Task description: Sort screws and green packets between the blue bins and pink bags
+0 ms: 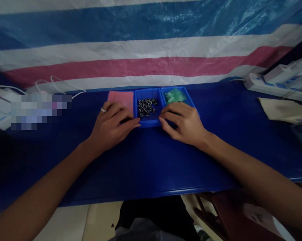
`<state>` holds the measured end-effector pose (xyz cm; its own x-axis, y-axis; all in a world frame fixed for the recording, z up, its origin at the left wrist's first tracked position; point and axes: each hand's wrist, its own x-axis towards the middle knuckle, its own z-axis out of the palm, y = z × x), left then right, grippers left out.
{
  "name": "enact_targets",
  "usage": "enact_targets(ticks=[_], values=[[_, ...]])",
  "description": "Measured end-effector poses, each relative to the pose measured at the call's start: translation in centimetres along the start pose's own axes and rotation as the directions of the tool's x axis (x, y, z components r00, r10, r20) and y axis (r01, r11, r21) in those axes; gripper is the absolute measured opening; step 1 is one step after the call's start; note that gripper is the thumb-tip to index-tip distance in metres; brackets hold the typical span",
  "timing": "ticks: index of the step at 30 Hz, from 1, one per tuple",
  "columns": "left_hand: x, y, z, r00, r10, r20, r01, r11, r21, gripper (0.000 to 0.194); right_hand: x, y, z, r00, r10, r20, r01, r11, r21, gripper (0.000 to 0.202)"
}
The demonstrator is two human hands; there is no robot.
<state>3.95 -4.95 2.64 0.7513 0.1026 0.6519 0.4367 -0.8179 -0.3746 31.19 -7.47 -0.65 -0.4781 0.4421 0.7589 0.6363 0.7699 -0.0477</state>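
Note:
Three small blue trays stand side by side. In the left tray [134, 103] lies a stack of pink sheets or bags [121, 98]. Several small black parts with shiny spots [146, 106] are heaped in the middle tray [149, 124]. Crumpled green plastic bags [174, 95] fill the right tray [188, 97]. My left hand [114, 122], with a ring on one finger, is bent over the left tray's front, its thumb and forefinger reaching the middle tray's front corner. My right hand [183, 122] curls over the right tray's front, fingertips at the middle tray's edge. Both palms' undersides are hidden.
A blue-covered table [146, 164] bears the trays. Behind it hangs a striped plastic sheet [151, 26]. White cables [65, 90] and a blurred-out patch are at left. White power strips [261, 87] and a beige cloth or paper [284, 108] are at right.

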Motion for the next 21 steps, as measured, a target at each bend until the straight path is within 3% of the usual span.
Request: enact_targets(ticks=[3, 4, 5, 6, 8, 9, 11, 12, 14, 18, 21], values=[[-0.2, -1.0, -0.6, 0.993, -0.097, -0.071, 0.094, 0.995, -0.042, 0.006, 0.0, 0.0, -0.2, 1.000, -0.010, -0.018, 0.010, 1.000, -0.001, 0.022], [-0.4, -1.5, -0.8, 0.973, -0.207, -0.104, 0.200, 0.977, -0.072, 0.008, 0.1, -0.1, -0.3, 0.999, -0.013, -0.033, 0.013, 1.000, 0.001, 0.021], [-0.6, -2.2, -1.0, 0.917, -0.373, -0.139, 0.357, 0.925, -0.131, 0.012, 0.1, -0.1, -0.4, 0.999, -0.015, -0.051, 0.016, 1.000, 0.013, 0.019], [-0.9, -2.9, -1.0, 0.809, -0.565, -0.162, 0.531, 0.821, -0.213, 0.016, 0.3, -0.1, -0.5, 0.998, -0.016, -0.067, 0.018, 0.999, 0.031, 0.018], [-1.7, -4.3, -0.7, 0.473, -0.872, -0.130, 0.769, 0.480, -0.422, 0.024, 1.1, -0.1, -0.5, 0.996, -0.019, -0.082, 0.025, 0.997, 0.074, 0.018], [-2.2, -4.8, -0.3, 0.372, -0.924, -0.091, 0.794, 0.368, -0.484, 0.028, 1.9, -0.1, -0.5, 0.997, -0.023, -0.080, 0.031, 0.995, 0.091, 0.018], [-3.0, -5.4, 0.8, 0.272, -0.961, 0.047, 0.796, 0.197, -0.572, 0.033, 4.1, -0.2, -0.2, 1.000, -0.012, 0.000, 0.012, 0.995, 0.099, 0.020], [-3.3, -5.5, 1.4, 0.253, -0.963, 0.094, 0.793, 0.151, -0.591, 0.036, 5.6, -0.3, 0.2, 0.999, 0.000, 0.053, -0.005, 0.996, 0.093, 0.023], [-3.8, -5.1, 2.5, 0.229, -0.959, 0.169, 0.784, 0.079, -0.616, 0.038, 8.9, -0.5, 1.3, 0.929, 0.137, 0.345, -0.144, 0.990, -0.004, 0.028], [-4.1, -3.7, 3.3, 0.221, -0.952, 0.212, 0.784, 0.044, -0.620, 0.039, 14.1, -0.7, 5.0, 0.852, 0.213, 0.478, -0.187, 0.977, -0.101, 0.036], [-4.2, -3.0, 3.4, 0.238, -0.948, 0.210, 0.790, 0.063, -0.609, 0.040, 15.0, -1.3, 7.2, 0.818, 0.206, 0.538, -0.160, 0.978, -0.132, 0.040]])
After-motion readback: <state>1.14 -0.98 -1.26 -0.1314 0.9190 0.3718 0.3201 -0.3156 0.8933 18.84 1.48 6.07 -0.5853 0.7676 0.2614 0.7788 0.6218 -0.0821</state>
